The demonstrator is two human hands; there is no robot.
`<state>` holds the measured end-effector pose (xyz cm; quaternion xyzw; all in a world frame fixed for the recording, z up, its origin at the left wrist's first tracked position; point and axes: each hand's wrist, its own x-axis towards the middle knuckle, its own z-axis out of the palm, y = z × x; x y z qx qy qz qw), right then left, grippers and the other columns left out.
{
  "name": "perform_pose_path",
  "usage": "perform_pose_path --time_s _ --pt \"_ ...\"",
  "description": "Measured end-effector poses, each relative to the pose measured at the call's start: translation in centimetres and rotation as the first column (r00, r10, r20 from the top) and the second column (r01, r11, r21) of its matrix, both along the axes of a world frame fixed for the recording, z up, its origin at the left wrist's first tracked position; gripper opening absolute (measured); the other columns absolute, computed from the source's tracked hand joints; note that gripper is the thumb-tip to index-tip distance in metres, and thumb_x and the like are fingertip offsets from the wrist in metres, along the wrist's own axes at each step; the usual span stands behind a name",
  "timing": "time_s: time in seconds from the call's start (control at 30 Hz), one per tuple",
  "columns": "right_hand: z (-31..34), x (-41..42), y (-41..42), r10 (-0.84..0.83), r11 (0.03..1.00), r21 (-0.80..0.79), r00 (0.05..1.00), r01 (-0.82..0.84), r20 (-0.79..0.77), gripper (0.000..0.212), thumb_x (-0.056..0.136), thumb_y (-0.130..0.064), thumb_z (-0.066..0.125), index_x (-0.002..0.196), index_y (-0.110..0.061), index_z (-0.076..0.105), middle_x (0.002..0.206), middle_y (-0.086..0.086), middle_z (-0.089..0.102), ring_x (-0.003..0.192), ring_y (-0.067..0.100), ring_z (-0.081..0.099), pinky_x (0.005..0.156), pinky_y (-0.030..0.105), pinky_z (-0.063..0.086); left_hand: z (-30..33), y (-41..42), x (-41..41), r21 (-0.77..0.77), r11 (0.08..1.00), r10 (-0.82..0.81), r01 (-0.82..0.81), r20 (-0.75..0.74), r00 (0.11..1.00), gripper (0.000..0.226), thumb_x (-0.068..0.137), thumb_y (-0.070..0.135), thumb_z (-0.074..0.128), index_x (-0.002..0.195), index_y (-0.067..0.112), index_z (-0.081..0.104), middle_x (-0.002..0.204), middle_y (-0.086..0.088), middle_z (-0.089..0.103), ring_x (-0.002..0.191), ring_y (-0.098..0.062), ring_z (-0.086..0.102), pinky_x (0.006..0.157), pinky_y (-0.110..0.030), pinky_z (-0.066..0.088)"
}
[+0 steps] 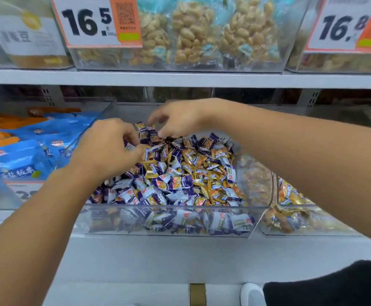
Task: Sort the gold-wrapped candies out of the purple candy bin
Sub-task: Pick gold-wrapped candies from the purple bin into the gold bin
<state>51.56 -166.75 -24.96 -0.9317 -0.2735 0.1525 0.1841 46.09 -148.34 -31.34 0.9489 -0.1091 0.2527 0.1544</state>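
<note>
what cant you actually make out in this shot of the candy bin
- Head view: what the left hand grips, its curled fingers cover it.
- Whether the right hand grips any candy; motion blur.
- Small print on the price tag: too small.
- Candies under the purple candy bin's top layer: buried.

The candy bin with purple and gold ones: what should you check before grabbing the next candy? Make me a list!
1. Gold candies still mixed with the purple candies: not ok, many remain.
2. Candy bin steady on its shelf: ok.
3. Left hand in the pile, grip on a gold one: cannot tell.
4. Right hand over the back of the pile, what it pinches: cannot tell.
5. Neighbouring bin of gold candies within reach: ok.
</note>
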Motion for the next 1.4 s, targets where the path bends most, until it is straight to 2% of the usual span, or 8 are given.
perform_pose_path --time_s 0.1,0.23,0.5,0.63,0.77,0.93,1.2,1.4 --pt "0.1 -0.7 -3.3 -0.064 0.985 -0.165 0.998 0.059 -0.022 0.025 0.096 -0.011 0.063 0.121 -0.014 0.067 0.096 0.001 0.069 0.079 0.018 0.074 0.066 0.03 0.062 0.0 -2.2 -0.1 -0.006 0.987 -0.161 0.161 -0.03 0.986 0.032 0.074 0.057 0.062 0.088 0.03 0.071 0.089 0.009 0.067 0.087 -0.015 0.061 0.079 -0.034 0.049" --pt "-1.4 -0.4 -5.6 -0.156 0.94 -0.316 0.986 0.13 -0.056 0.033 0.09 -0.004 0.07 0.123 -0.008 0.065 0.086 0.004 0.07 0.074 0.018 0.075 0.068 0.029 0.063 -2.6 -6.2 0.9 0.147 0.866 -0.326 0.478 -0.557 0.763 0.053 0.081 0.065 0.065 0.126 0.035 0.065 0.126 0.013 0.06 0.119 -0.011 0.051 0.105 -0.038 0.039" --pt "-5.4 -0.1 -3.8 -0.078 0.858 -0.508 0.957 -0.078 -0.279 0.118 0.071 -0.021 0.089 0.159 -0.03 0.01 0.166 0.005 0.015 0.126 0.035 0.056 0.079 0.035 0.062 -1.6 -3.1 3.2 0.358 0.908 -0.021 0.216 -0.479 0.878 0.009 0.076 0.032 0.079 0.07 0.031 0.074 0.079 0.016 0.07 0.079 -0.009 0.064 0.075 -0.031 0.054" --pt "-7.3 -0.8 -2.8 -0.004 0.752 -0.641 0.971 -0.154 -0.238 0.134 0.067 -0.038 0.09 0.157 -0.035 -0.009 0.165 0.005 0.02 0.093 0.026 0.071 0.094 0.044 0.056 -2.3 -0.7 2.3 0.26 0.933 -0.117 0.25 -0.437 0.892 0.011 0.078 0.032 0.078 0.07 0.037 0.072 0.079 0.022 0.066 0.08 -0.003 0.062 0.081 -0.032 0.051" --pt "-7.8 -0.5 -3.8 -0.11 0.876 -0.48 0.948 -0.049 -0.298 0.126 0.07 -0.02 0.09 0.159 -0.033 0.001 0.166 0.006 0.011 0.111 0.036 0.065 0.072 0.04 0.063 -1.5 -1.0 1.2 0.085 0.938 -0.295 0.337 -0.314 0.902 0.005 0.082 0.032 0.077 0.082 0.034 0.073 0.093 0.017 0.068 0.091 -0.007 0.062 0.088 -0.036 0.049" --pt "-7.2 -0.7 -4.9 -0.193 0.945 -0.317 0.915 0.076 -0.354 0.091 0.08 0.004 0.077 0.154 -0.016 0.028 0.139 0.016 0.048 0.074 0.027 0.07 0.063 0.033 0.062 -0.5 -3.1 0.2 0.004 0.959 -0.278 0.283 -0.171 0.945 0.004 0.087 0.026 0.071 0.087 0.027 0.075 0.094 0.009 0.071 0.091 -0.013 0.063 0.088 -0.036 0.049" --pt "-1.6 -1.5 -7.3 -0.12 0.931 0.225 0.821 0.289 -0.558 0.032 0.086 0.01 0.068 0.109 -0.013 0.066 0.093 0.012 0.068 0.091 0.023 0.07 0.073 0.031 0.063 -0.9 -5.5 0.0 -0.339 0.939 -0.157 0.065 -0.252 0.955 0.013 0.098 0.027 0.058 0.1 0.021 0.069 0.09 0.006 0.069 0.082 -0.007 0.063 0.067 -0.012 0.044" --pt "-2.7 -2.8 -7.0 -0.004 0.66 0.54 0.721 0.522 -0.692 0.025 0.095 0.001 0.06 0.118 -0.006 0.062 0.107 0.018 0.067 0.086 0.026 0.073 0.067 0.03 0.062 1.0 -7.8 -1.3 -0.851 0.352 -0.528 -0.389 -0.524 0.668 0.054 0.102 0.056 0.035 0.12 0.011 0.058 0.116 -0.013 0.066 0.106 -0.036 0.065 0.081 -0.045 0.058"
